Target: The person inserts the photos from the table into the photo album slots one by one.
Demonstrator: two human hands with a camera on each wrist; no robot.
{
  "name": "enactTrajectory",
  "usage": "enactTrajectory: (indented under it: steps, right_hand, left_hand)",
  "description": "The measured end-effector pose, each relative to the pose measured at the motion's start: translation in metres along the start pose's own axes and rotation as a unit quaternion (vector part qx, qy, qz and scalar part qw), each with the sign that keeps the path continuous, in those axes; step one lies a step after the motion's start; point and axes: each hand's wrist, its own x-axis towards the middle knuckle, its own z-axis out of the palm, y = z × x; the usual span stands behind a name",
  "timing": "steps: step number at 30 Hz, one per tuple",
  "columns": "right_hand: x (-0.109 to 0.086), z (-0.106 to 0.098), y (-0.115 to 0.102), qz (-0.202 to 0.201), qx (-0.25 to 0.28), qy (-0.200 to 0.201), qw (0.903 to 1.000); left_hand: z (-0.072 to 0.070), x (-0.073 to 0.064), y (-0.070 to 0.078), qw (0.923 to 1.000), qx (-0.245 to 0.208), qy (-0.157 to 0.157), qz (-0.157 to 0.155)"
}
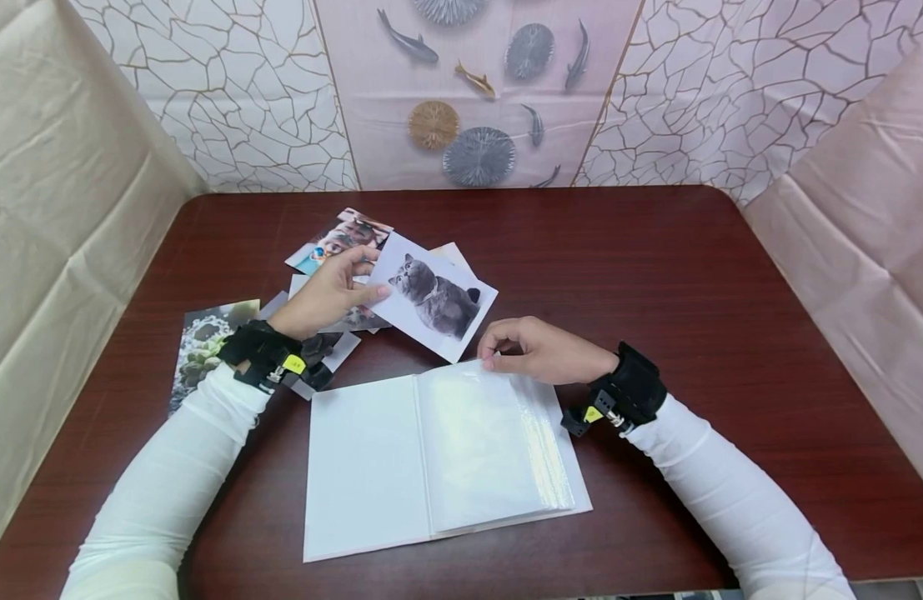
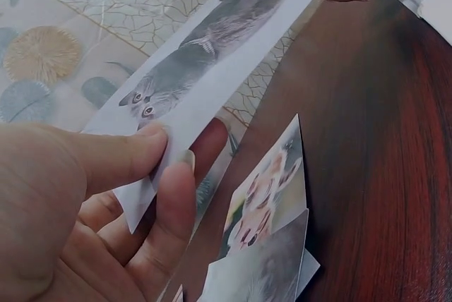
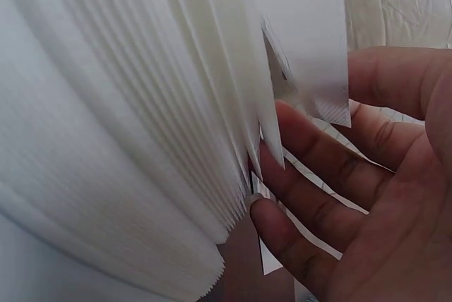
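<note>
Now, just beyond the album, our left hand pinches the cat photo by one corner, our right hand pinching a page between its fingers. Light, bendy, probably smudgeable: we'd favour edges.

A dark reddish-brown desk with faint wood grain has rounded far corners. Behind its far edge hangs a pink panel printed with grey fish, a gold disc and grey discs, flanked by white cloth with gold crackle lines. A creased cream drape runs along the left edge, a pinkish drape along the right. Something pale shows past the near edge, too cut off to identify.
</note>
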Motion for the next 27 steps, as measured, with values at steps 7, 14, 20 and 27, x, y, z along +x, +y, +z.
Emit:
enactTrajectory:
  steps: [7, 14, 20, 27]
  right_hand:
    - [-0.0002, -0.0012, 0.0001, -0.002, 0.012, 0.007, 0.9999]
    - [0.0001, -0.0027, 0.0022, 0.012, 0.02, 0.011, 0.9997]
    - [0.0001, -0.004, 0.0018, 0.033, 0.024, 0.016, 0.999]
    - [-0.0002, -0.0033, -0.0008, 0.061, 0.041, 0.036, 0.9966]
  left_hand:
    - [-0.0007, 0.0007, -0.0033, 0.9998, 0.002, -0.019, 0.006]
    - [-0.003, 0.0012, -0.0065, 0.9992, 0.014, -0.034, 0.017]
    - [-0.0047, 0.0009, -0.0082, 0.9979, 0.029, -0.047, 0.033]
    - [-0.0037, 0.0002, -0.0074, 0.9973, 0.045, -0.048, 0.03]
